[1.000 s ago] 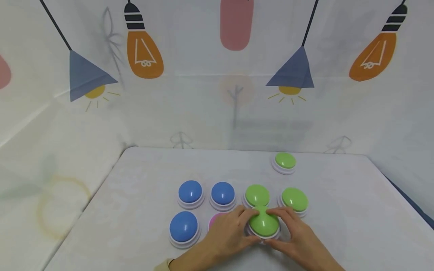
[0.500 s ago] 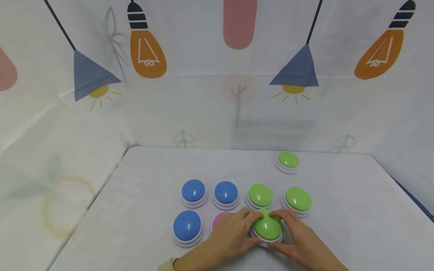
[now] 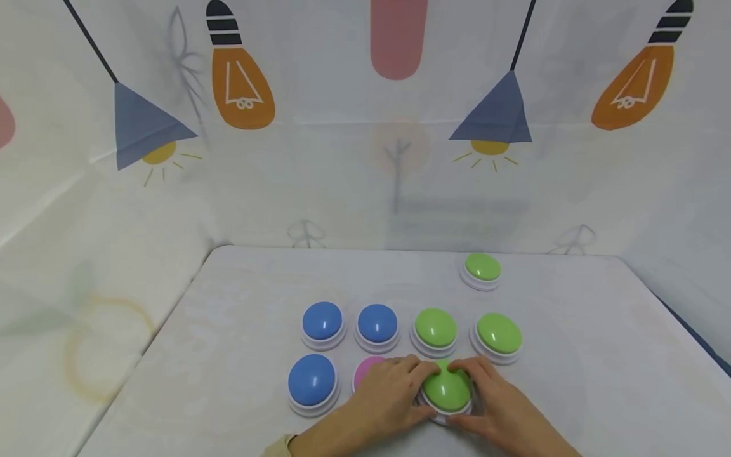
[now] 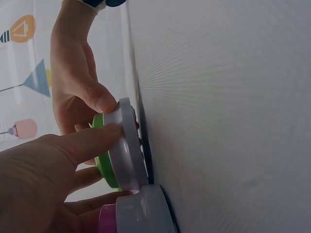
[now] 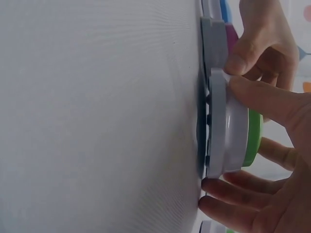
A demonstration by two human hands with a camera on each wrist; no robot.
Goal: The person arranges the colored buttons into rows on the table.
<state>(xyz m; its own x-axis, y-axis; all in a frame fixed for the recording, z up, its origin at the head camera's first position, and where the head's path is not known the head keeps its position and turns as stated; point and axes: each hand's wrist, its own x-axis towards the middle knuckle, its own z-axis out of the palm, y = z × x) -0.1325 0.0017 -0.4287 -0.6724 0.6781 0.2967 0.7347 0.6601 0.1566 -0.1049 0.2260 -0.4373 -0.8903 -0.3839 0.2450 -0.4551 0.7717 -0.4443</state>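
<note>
My left hand [image 3: 388, 391] and right hand [image 3: 497, 400] hold a green push button [image 3: 448, 392] with a white base between them, one from each side. Thumbs lie along its near side and fingers curl over its far side. From the left wrist view, the base of this green button [image 4: 127, 145] stands a small gap off the tabletop, with dark feet showing underneath. A pink push button [image 3: 365, 370] lies left of it, largely hidden behind my left hand; its white base [image 4: 143, 211] is right beside the held one in the left wrist view.
Two blue buttons [image 3: 322, 322] and two green buttons [image 3: 436, 329] form a row behind the hands. Another blue button [image 3: 312, 382] is left of the pink one. A further green button [image 3: 482, 269] sits near the back edge of the white table [image 3: 251, 273]. A printed curtain [image 3: 342, 171] hangs behind.
Both hands have brought the held green button slightly down and towards me, so it no longer overlaps the green button behind it. The other buttons keep their places; the head view shifts slightly.
</note>
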